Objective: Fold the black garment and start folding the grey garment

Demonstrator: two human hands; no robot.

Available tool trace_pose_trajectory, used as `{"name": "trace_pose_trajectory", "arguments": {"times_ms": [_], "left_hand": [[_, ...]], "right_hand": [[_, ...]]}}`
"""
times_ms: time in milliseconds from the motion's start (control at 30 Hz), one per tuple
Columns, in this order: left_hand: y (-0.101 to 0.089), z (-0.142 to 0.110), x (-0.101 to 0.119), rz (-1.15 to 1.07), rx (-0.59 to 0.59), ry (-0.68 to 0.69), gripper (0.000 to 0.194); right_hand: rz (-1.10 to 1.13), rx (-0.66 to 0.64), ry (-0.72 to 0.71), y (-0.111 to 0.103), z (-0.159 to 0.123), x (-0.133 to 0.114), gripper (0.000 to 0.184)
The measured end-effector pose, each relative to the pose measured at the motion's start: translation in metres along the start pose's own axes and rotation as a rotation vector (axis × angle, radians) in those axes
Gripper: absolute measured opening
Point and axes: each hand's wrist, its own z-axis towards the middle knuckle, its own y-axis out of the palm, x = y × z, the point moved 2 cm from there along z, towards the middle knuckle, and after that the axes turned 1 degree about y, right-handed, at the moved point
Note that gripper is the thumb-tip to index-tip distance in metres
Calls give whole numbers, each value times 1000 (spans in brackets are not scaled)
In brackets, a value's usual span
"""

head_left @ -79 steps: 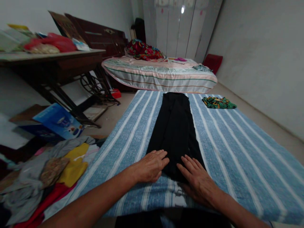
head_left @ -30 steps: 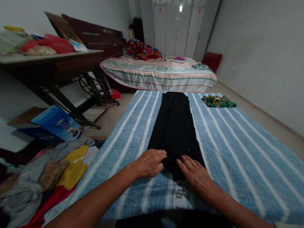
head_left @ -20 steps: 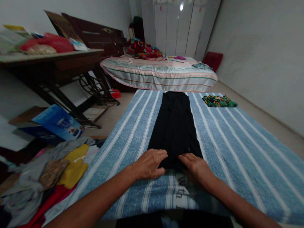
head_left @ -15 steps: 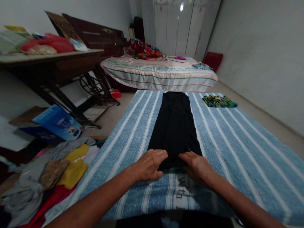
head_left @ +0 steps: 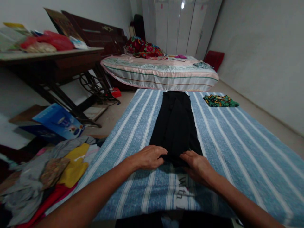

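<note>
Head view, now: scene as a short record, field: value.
left hand: on near end of black garment, left side; grip unclear
right hand: same end, right side; grip unclear
black garment: lengthwise on blue striped cover
far right on cover: green patterned cloth
left of cover: clothes pile, blue box
beyond: bed

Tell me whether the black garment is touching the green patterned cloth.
Apart. The head view shows a plain strip of the blue-and-white striped cover lying bare between the black garment and the green patterned cloth.
</note>
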Motion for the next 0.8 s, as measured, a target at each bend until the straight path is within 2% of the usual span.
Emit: {"name": "trace_pose_trajectory", "arguments": {"times_ms": [133,233,433,567,700,800], "left_hand": [[-9,5,-1,-11,-75,-52,19],[-10,5,3,2,-78,-107,17],[13,0,20,140,63,-167,37],[31,-4,26,186,141,-208,36],[35,-5,24,168,123,-228,41],[35,-5,20,144,89,-224,44]], "right_hand": [[33,-26,31,-9,10,2,24],[48,-43,46,-14,14,3,24],[51,-52,56,-16,16,2,22],[53,-56,58,-16,17,2,24],[42,-35,50,-15,15,0,25],[10,10,34,-6,8,-3,33]]}}
